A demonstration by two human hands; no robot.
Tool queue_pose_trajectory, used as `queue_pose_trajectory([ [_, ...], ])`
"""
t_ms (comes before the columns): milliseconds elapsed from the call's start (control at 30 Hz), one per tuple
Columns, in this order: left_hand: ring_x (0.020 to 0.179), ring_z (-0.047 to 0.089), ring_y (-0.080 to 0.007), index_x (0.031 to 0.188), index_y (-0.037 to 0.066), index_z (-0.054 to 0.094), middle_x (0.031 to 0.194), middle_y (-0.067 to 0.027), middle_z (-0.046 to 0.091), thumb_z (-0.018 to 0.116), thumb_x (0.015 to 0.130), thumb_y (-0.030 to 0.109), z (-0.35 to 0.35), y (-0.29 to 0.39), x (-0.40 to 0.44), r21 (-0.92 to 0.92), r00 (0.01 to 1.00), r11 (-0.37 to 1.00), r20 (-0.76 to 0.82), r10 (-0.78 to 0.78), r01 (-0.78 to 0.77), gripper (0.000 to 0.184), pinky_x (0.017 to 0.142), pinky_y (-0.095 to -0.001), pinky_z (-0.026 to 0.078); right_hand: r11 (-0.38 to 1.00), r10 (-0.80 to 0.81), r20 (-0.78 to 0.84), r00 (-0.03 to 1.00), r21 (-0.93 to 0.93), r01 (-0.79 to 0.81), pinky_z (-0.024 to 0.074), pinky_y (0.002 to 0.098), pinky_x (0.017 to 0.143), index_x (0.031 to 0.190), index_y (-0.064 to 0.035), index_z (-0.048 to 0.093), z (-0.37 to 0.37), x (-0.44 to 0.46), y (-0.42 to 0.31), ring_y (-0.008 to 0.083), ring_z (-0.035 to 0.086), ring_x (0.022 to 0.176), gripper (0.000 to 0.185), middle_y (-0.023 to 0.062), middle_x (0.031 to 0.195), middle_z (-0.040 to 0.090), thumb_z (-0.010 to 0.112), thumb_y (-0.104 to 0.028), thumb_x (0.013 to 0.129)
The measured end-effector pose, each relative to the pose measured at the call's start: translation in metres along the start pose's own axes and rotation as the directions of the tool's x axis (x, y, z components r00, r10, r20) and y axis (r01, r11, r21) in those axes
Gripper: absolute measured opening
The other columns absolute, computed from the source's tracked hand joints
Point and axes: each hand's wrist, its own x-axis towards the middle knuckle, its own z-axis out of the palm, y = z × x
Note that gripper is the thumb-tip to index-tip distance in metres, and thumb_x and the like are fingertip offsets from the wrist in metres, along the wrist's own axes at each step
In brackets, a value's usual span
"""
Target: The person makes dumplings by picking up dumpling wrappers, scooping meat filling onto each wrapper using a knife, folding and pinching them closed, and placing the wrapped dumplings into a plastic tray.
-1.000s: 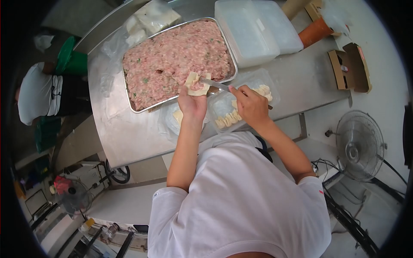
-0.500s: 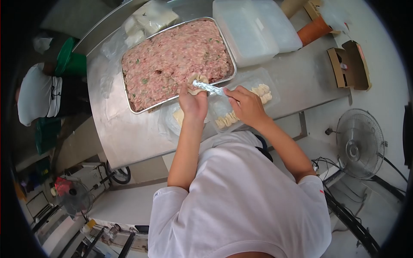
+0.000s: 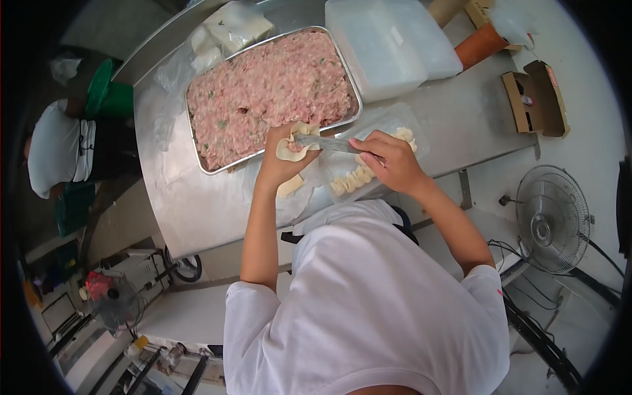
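Metal tray (image 3: 230, 164) beside translucent tubs (image 3: 375, 56); left hand (image 3: 276, 164) cupping wrapper (image 3: 287, 153), right hand (image 3: 397, 166) gripping spatula (image 3: 339, 145).

Head-worn view, forward and down
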Motion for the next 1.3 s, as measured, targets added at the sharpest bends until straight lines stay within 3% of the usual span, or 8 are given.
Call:
queue_pose_trajectory([
  [267,0.071,0.062,-0.0291,0.089,0.000,0.061,0.081,-0.0172,0.064,0.074,0.079,0.013,0.021,0.001,-0.005,0.319,0.997,0.945,-0.007,-0.076,0.075,0.021,0.065,-0.0355,0.047,0.922,-0.070,0.121,0.990,-0.372,0.111,0.0493,0.0340,0.064,0.112,-0.0076,0.071,-0.040,0.019,-0.013,0.0267,0.062,0.071,0.032,0.0082,0.088,0.064,0.065,-0.003,0.080],
  [367,0.074,0.061,-0.0240,0.092,0.004,0.060,0.085,-0.0130,0.065,0.066,0.090,0.018,0.033,-0.019,-0.014,0.199,0.984,0.967,-0.111,-0.142,0.162,0.015,0.068,-0.0345,0.046,0.918,0.031,0.122,0.992,-0.395,0.019,0.0507,0.0347,0.070,0.112,-0.0076,0.071,-0.071,0.030,-0.013,0.0287,0.063,0.076,0.031,0.0096,0.093,0.066,0.064,-0.004,0.081],
  [400,0.078,0.060,-0.0214,0.090,0.006,0.060,0.089,-0.0095,0.064,0.063,0.094,0.022,0.033,-0.020,-0.016,-0.207,0.948,0.931,-0.049,-0.315,0.299,0.017,0.070,-0.0340,0.045,0.926,0.113,0.076,0.991,-0.370,-0.077,0.0512,0.0353,0.074,0.112,-0.0075,0.070,-0.076,0.034,-0.010,0.0296,0.063,0.079,0.030,0.0104,0.096,0.067,0.063,-0.004,0.083],
  [533,0.089,0.054,-0.0151,0.086,0.014,0.060,0.100,-0.0004,0.061,0.058,0.098,0.036,0.041,-0.014,-0.016,-0.961,0.940,0.216,0.093,-0.330,0.171,0.025,0.073,-0.0316,0.043,0.967,0.141,-0.108,0.984,-0.199,-0.160,0.0511,0.0363,0.076,0.113,-0.0067,0.070,-0.026,0.030,0.065,0.0296,0.064,0.083,0.029,0.0129,0.100,0.068,0.062,-0.005,0.085],
  [633,0.092,0.052,-0.0153,0.080,0.015,0.057,0.104,-0.0019,0.059,0.057,0.095,0.044,0.040,-0.010,-0.010,-0.996,0.968,-0.084,0.038,-0.248,0.018,0.033,0.075,-0.0312,0.041,0.891,0.250,-0.091,0.964,-0.369,-0.266,0.0502,0.0336,0.073,0.114,-0.0057,0.069,0.018,0.008,0.109,0.0265,0.063,0.079,0.029,0.0134,0.097,0.068,0.063,-0.005,0.086],
  [867,0.089,0.051,-0.0158,0.068,0.014,0.043,0.097,0.0005,0.058,0.052,0.094,0.053,0.036,-0.002,-0.009,-0.998,0.975,-0.054,-0.009,-0.223,-0.021,0.048,0.075,-0.0316,0.041,0.911,0.403,-0.167,0.900,-0.023,-0.413,0.0493,0.0355,0.073,0.115,-0.0057,0.068,0.008,-0.023,0.084,0.0279,0.061,0.077,0.032,0.0145,0.098,0.068,0.064,-0.006,0.084],
  [1033,0.076,0.046,-0.0107,0.074,0.014,0.048,0.085,0.0015,0.051,0.053,0.094,0.054,0.063,0.004,-0.006,-0.839,0.855,0.506,-0.103,-0.507,0.199,0.045,0.064,-0.0242,0.039,0.888,0.461,-0.270,0.845,0.143,-0.438,0.0496,0.0295,0.073,0.118,-0.0068,0.068,-0.008,-0.057,0.086,0.0180,0.061,0.079,0.034,0.0106,0.105,0.070,0.066,-0.003,0.084],
  [1300,0.053,0.047,-0.0077,0.083,0.006,0.060,0.066,0.0013,0.055,0.068,0.093,0.024,0.121,-0.045,-0.033,-0.399,0.802,0.720,0.069,-0.593,0.567,0.022,0.048,-0.0226,0.036,0.829,0.552,-0.375,0.744,0.341,-0.443,0.0499,0.0269,0.083,0.123,-0.0066,0.065,-0.025,-0.106,0.085,0.0113,0.059,0.087,0.032,0.0048,0.104,0.069,0.063,-0.002,0.091],
])
